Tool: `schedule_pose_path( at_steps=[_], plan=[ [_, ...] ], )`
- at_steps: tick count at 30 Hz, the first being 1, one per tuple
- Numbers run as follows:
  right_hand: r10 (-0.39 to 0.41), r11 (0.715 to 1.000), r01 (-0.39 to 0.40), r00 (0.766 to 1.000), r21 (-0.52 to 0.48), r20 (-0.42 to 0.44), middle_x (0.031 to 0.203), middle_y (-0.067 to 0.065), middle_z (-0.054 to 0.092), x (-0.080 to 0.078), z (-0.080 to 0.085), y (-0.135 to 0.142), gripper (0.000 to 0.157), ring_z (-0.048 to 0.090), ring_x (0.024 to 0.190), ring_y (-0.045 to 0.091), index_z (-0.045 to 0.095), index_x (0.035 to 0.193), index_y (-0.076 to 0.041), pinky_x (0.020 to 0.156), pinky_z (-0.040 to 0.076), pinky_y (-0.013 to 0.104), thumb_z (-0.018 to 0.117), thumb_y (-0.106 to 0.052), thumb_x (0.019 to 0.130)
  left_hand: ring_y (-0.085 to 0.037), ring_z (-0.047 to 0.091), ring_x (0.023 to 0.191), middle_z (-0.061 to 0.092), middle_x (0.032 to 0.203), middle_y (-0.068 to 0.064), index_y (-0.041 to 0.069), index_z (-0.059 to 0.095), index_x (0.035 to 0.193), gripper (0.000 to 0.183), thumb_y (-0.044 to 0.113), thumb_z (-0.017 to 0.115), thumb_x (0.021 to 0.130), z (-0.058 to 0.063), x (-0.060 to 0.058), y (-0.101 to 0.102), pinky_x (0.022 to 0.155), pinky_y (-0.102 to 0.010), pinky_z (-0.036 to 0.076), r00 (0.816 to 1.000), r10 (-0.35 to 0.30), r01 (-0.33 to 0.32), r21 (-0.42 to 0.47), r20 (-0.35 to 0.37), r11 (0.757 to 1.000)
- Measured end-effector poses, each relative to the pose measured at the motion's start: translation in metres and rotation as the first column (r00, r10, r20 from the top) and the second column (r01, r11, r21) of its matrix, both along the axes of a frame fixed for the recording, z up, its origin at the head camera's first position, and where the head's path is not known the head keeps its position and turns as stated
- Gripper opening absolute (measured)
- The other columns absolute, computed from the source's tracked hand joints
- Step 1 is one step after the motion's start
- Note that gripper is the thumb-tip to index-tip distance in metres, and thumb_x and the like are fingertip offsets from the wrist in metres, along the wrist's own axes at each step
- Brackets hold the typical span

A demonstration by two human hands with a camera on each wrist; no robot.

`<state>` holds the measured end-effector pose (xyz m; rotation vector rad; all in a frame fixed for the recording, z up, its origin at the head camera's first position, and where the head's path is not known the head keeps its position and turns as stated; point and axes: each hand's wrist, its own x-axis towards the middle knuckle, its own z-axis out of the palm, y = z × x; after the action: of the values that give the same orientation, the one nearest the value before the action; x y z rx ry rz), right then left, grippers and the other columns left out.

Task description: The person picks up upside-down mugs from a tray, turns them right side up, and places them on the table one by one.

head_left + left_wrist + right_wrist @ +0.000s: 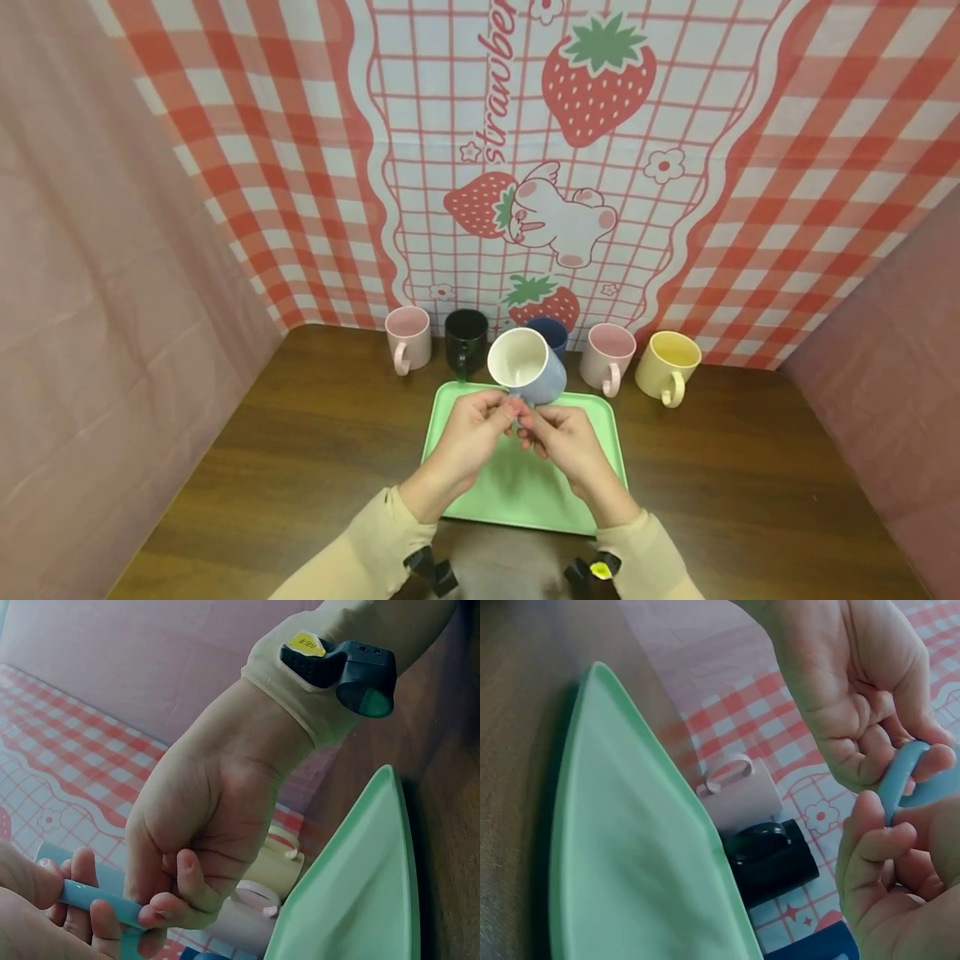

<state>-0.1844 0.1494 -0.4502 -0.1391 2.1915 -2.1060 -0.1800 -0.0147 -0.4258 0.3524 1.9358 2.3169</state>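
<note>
A light blue mug (551, 385) with a white inside is held up over the far part of the green tray (525, 508), tilted so its opening faces up and to the left. My left hand (468, 437) and right hand (573, 442) meet at its handle (901, 776), and the fingers of both pinch it. In the left wrist view the right hand (206, 802) grips one end of the handle while left-hand fingers hold the other end. The mug's body lies partly behind the fingers in both wrist views.
Along the back of the wooden table (247, 467) stand a pink mug (411, 337), a black mug (467, 342), a navy mug (553, 333) partly hidden by the held one, another pink mug (606, 358) and a yellow mug (663, 367). A strawberry-print cloth (420, 208) hangs behind.
</note>
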Motion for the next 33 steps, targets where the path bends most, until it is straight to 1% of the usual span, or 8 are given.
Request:
schedule_pose_path(
  at_steps=[6, 9, 13, 18, 24, 27, 30, 33],
  plan=[
    [0.079, 0.996, -0.079, 0.997, 0.051, -0.002, 0.075, 0.010, 0.068, 0.000, 0.004, 0.008, 0.029, 0.059, 0.064, 0.015, 0.072, 0.095, 0.010, 0.055, 0.042, 0.020, 0.062, -0.016, 0.102, -0.014, 0.063, 0.076, 0.073, 0.089, -0.015, -0.013, 0.069, 0.098, 0.021, 0.005, 0.060, 0.100, 0.000, 0.002, 0.000, 0.072, -0.024, 0.052, 1.000, -0.007, 0.007, 0.013, -0.018, 1.000],
    [0.131, 0.989, -0.131, 0.991, 0.070, 0.000, 0.082, 0.013, 0.069, 0.002, 0.006, 0.012, 0.028, 0.062, 0.067, 0.016, 0.071, 0.101, 0.009, 0.055, 0.043, 0.020, 0.059, -0.016, 0.103, -0.014, 0.064, 0.075, 0.072, 0.087, -0.014, -0.014, 0.069, 0.097, 0.019, 0.003, 0.060, 0.100, 0.003, 0.004, 0.000, 0.072, -0.025, 0.053, 1.000, 0.010, -0.009, 0.016, -0.024, 1.000],
    [0.174, 0.979, -0.173, 0.985, 0.105, -0.004, 0.091, 0.013, 0.070, 0.005, 0.012, 0.019, 0.030, 0.064, 0.068, 0.017, 0.070, 0.115, 0.006, 0.054, 0.045, 0.021, 0.059, -0.019, 0.104, -0.014, 0.066, 0.076, 0.071, 0.086, -0.018, -0.014, 0.068, 0.093, 0.019, 0.002, 0.060, 0.100, 0.013, 0.006, -0.008, 0.072, -0.026, 0.053, 0.997, 0.044, -0.045, -0.005, -0.065, 0.999],
    [0.157, 0.959, -0.138, 0.986, 0.247, -0.061, 0.093, 0.011, 0.071, 0.011, 0.023, 0.037, 0.031, 0.068, 0.070, 0.020, 0.072, 0.120, -0.005, 0.053, 0.048, 0.023, 0.063, -0.029, 0.101, -0.016, 0.069, 0.078, 0.071, 0.085, -0.018, -0.013, 0.068, 0.093, 0.019, 0.002, 0.058, 0.100, 0.030, -0.003, -0.036, 0.073, -0.027, 0.052, 0.989, 0.098, -0.102, -0.038, -0.111, 0.994],
    [0.178, 0.877, -0.058, 0.961, 0.477, -0.210, 0.094, 0.002, 0.075, 0.017, 0.032, 0.063, 0.024, 0.071, 0.076, 0.013, 0.075, 0.116, -0.013, 0.061, 0.054, 0.027, 0.065, -0.027, 0.100, -0.013, 0.069, 0.078, 0.071, 0.082, -0.009, -0.018, 0.064, 0.099, 0.023, 0.004, 0.058, 0.101, 0.042, -0.023, -0.088, 0.072, -0.028, 0.053, 0.974, 0.184, -0.195, -0.074, -0.136, 0.978],
    [0.203, 0.817, 0.014, 0.929, 0.577, -0.309, 0.099, -0.005, 0.075, 0.018, 0.032, 0.076, 0.021, 0.069, 0.082, 0.007, 0.075, 0.116, -0.018, 0.067, 0.055, 0.026, 0.066, -0.027, 0.100, -0.012, 0.068, 0.078, 0.070, 0.082, -0.006, -0.020, 0.063, 0.101, 0.027, 0.007, 0.058, 0.102, 0.043, -0.034, -0.120, 0.072, -0.027, 0.053, 0.961, 0.230, -0.249, -0.116, -0.153, 0.962],
    [0.232, 0.757, 0.084, 0.893, 0.648, -0.386, 0.108, -0.009, 0.073, 0.020, 0.031, 0.090, 0.020, 0.065, 0.086, 0.004, 0.074, 0.117, -0.023, 0.070, 0.054, 0.027, 0.067, -0.028, 0.099, -0.012, 0.068, 0.081, 0.070, 0.082, -0.005, -0.018, 0.064, 0.101, 0.029, 0.010, 0.057, 0.103, 0.042, -0.045, -0.151, 0.074, -0.030, 0.054, 0.945, 0.281, -0.308, -0.174, -0.166, 0.935],
    [0.269, 0.717, 0.125, 0.858, 0.686, -0.438, 0.109, -0.010, 0.070, 0.023, 0.027, 0.104, 0.020, 0.061, 0.084, 0.002, 0.072, 0.117, -0.023, 0.071, 0.054, 0.028, 0.069, -0.026, 0.098, -0.013, 0.068, 0.085, 0.070, 0.084, -0.005, -0.016, 0.065, 0.102, 0.031, 0.014, 0.057, 0.104, 0.037, -0.057, -0.175, 0.077, -0.030, 0.054, 0.929, 0.333, -0.363, -0.235, -0.158, 0.902]
  ],
)
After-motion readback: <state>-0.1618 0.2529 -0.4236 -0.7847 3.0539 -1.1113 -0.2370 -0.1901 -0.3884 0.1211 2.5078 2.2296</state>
